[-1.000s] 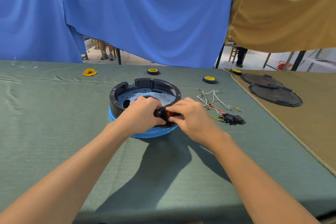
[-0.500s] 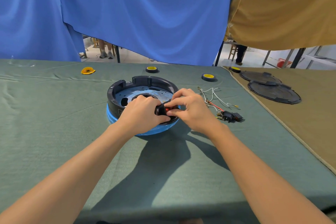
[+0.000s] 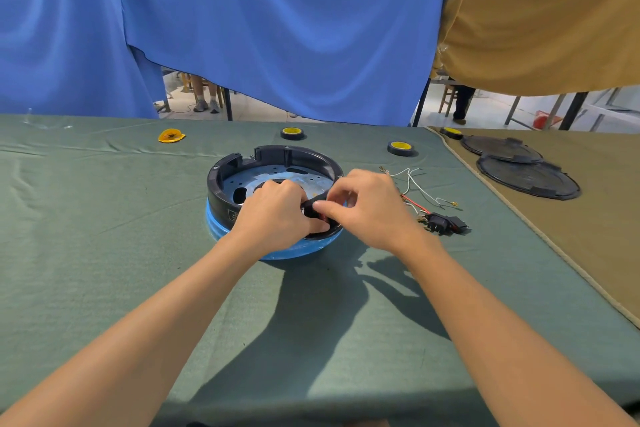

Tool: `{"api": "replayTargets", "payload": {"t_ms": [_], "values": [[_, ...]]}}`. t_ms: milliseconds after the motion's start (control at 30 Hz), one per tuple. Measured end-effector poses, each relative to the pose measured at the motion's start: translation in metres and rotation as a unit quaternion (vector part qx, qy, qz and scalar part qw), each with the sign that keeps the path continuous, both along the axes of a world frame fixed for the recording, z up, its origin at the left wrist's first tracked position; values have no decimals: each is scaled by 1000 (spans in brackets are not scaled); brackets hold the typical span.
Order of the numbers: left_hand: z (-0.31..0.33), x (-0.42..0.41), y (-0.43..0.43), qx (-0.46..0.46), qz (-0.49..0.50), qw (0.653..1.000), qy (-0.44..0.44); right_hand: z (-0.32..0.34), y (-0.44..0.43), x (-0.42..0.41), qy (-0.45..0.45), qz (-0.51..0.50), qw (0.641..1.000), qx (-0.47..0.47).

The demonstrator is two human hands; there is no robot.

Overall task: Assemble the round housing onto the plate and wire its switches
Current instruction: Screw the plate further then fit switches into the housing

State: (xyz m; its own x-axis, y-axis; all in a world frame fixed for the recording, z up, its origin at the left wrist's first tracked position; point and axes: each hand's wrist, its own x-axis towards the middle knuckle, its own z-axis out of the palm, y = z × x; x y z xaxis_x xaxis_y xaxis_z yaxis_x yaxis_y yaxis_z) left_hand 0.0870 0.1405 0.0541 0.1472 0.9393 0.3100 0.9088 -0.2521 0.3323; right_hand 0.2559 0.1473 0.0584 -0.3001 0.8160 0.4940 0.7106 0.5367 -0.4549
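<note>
round housing sits on plate | at its near wall, left hand clamps the switch steady | right hand pinches it, likely seating it | spare switch lies right of round housing

There is one view, from a wide-angle camera worn on the person's head. It looks forward and down across the green-clothed table, from the near edge toward the far edge, where a blue curtain hangs. Both forearms come in from the bottom corners. The left hand and right hand meet at a switch on the round housing mid-table, close below the lens. The table's right edge and a brown-clothed table beside it also show.
</note>
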Motion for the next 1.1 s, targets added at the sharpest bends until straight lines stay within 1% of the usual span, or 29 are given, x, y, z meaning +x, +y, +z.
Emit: {"api": "replayTargets", "payload": {"t_ms": [100,167,333,467,600,800,967,1033,1100], "values": [[3,-1,1,-10,-9,1000,7,-5,-2,-6,-45,-21,996,-77],[5,-3,1,-24,-26,999,12,-6,-2,-11,-38,-35,995,-87],[5,-5,0,-23,-47,998,21,-8,-3,-18,-40,-50,996,-70],[3,-6,1,-17,-49,998,26,-16,-12,-20,1,-53,998,-22],[4,-6,2,-23,-42,999,26,-18,-18,-20,18,-44,999,4],[5,-7,3,-27,-49,998,39,-22,-21,-22,33,-50,998,4],[0,-7,5,5,-54,997,58,-28,-25,-26,76,-68,995,13],[-1,-7,5,14,-57,997,59,-27,-25,-27,84,-68,994,-6],[0,-8,5,19,-60,996,62,-22,-21,-24,83,-50,994,-54]]}}
